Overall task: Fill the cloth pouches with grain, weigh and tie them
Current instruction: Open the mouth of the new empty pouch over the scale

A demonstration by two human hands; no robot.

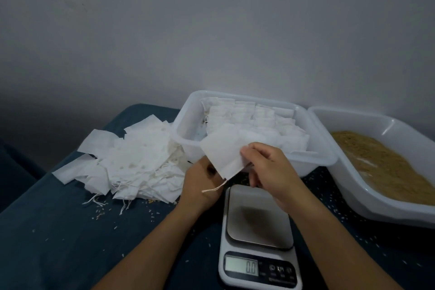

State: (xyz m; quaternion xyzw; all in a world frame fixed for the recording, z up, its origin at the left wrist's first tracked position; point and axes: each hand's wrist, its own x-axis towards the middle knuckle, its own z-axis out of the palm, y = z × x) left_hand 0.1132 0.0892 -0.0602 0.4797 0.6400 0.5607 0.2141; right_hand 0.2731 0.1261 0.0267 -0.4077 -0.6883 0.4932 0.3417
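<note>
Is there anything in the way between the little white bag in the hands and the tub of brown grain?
Nothing visible blocks it. The flat white cloth pouch, held by the left hand and right hand, hangs above the steel-topped kitchen scale. Open space leads right to the white plastic tub of brown grain.

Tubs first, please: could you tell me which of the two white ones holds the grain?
The right tub; the middle tub holds white pouches.

Blue table [58,231] bears pouches [131,162], tubs [186,139], scale [259,238].
</note>
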